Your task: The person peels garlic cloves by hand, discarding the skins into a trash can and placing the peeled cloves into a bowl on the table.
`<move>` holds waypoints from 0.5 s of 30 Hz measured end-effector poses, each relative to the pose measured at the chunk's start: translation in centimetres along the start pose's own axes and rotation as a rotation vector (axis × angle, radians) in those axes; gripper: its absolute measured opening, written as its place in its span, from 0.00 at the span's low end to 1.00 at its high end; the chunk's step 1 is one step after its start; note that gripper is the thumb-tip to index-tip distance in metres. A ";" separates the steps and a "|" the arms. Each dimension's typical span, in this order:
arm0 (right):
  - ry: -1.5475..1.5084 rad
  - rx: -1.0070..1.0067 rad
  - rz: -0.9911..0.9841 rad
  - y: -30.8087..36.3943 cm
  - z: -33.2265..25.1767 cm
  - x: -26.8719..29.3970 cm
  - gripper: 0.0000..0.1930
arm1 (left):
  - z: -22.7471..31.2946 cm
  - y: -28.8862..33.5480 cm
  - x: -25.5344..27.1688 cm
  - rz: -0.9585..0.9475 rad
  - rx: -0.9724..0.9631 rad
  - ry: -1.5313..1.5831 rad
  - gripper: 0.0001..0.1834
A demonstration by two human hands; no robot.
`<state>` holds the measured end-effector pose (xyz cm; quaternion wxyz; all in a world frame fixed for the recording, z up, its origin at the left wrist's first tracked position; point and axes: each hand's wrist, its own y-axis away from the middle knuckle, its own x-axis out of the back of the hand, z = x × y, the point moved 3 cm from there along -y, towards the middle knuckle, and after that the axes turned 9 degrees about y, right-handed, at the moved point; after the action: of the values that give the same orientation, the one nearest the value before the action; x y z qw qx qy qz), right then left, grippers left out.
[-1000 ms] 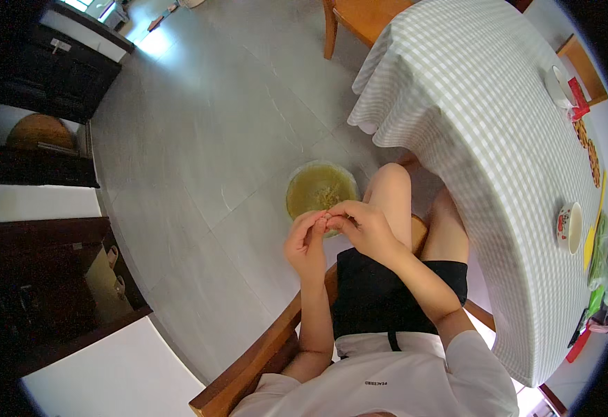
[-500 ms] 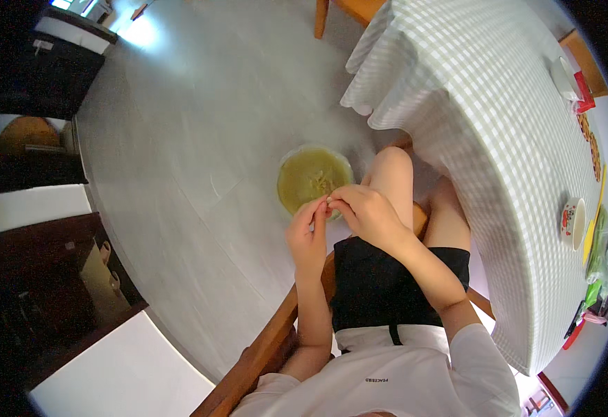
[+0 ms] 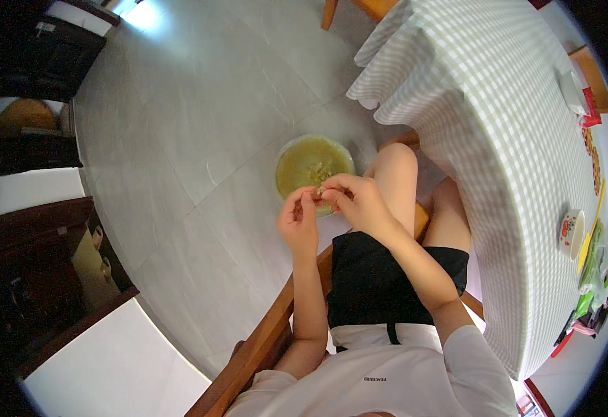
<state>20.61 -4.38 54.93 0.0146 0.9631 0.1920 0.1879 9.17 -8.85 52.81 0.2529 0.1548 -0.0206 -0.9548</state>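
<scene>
My left hand [image 3: 298, 217] and my right hand [image 3: 359, 203] meet at the fingertips in front of my lap. Both are closed in a pinch on a small pale piece [image 3: 321, 190], mostly covered by the fingers; its kind is too small to make out. Just beyond and partly beneath the hands, a round yellow-green bin [image 3: 293, 170] with a pale, see-through rim stands on the floor. Small light scraps [image 3: 323, 171] lie inside it. The fingers hide the bin's near edge.
On my right is a table with a grey-and-white checked tablecloth [image 3: 485, 104], bearing a patterned cup [image 3: 571, 235], a white bowl [image 3: 573, 92] and plastic bags [image 3: 596, 260]. A wooden chair [image 3: 266, 340] is under me; dark cabinets [image 3: 33, 257] line the left.
The view has shifted slightly. Both hands stay together over the bin's near side; the left fingers have curled more, and the pinched piece shows a little more between the fingertips.
</scene>
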 end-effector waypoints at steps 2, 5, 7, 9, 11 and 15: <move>-0.107 -0.100 -0.027 -0.1 1.3 -0.4 0.06 | 0.1 -0.2 -0.1 0.008 -0.010 -0.016 0.07; -0.418 -0.100 -0.029 -0.2 2.0 -0.5 0.05 | -0.3 -0.8 -0.1 0.012 -0.028 -0.149 0.06; -0.488 -0.102 -0.043 -0.2 2.2 -0.2 0.05 | -1.2 -1.7 0.2 0.009 -0.039 -0.262 0.06; -0.513 -0.102 -0.047 -0.1 2.1 -0.1 0.05 | -3.9 -2.8 1.2 -0.033 0.067 -0.618 0.07; -0.536 -0.100 -0.053 0.1 2.0 0.2 0.05 | -7.0 -3.6 2.5 -0.048 0.018 -0.635 0.08; -0.554 -0.115 -0.051 0.7 2.2 0.9 0.05 | -11.2 -3.6 3.2 -0.062 -0.065 -0.735 0.08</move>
<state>22.41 -4.58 53.23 0.1260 0.9702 0.1939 -0.0724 8.25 -6.85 40.78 0.2043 -0.2058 -0.0749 -0.9541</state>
